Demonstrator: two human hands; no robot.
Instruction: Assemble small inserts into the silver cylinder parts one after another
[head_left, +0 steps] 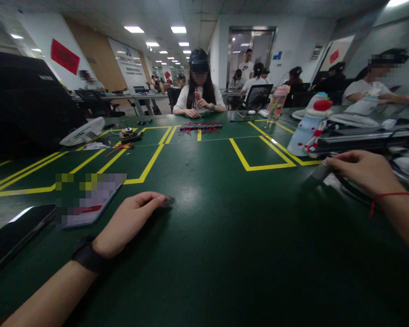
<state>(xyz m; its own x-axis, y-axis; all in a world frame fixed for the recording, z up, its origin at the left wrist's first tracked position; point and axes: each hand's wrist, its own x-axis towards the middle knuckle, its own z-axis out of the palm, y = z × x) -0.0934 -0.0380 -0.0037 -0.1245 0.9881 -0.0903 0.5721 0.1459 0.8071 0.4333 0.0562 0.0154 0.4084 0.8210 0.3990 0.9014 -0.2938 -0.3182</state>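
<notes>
Over the green tabletop [204,236], my left hand [132,215] pinches a small dark flat piece [168,202] between thumb and fingertips. Its exact kind is too small to make out. A black band [88,255] circles that wrist. My right hand [366,170] is at the right side, its fingers closed on a short grey cylinder-like piece [321,171], held tilted just above or on the table; I cannot tell which. A red string bracelet [393,194] is on this wrist. Beyond the left hand lies a phone or tablet [98,200], partly blurred out.
A dark device [17,231] lies at the left edge. A blue bottle [303,134] with a red top stands near my right hand, beside black cables [351,188]. Across the table a person [199,91] sits behind a bundle of coloured wires [201,127]. A white fan [83,131] lies left.
</notes>
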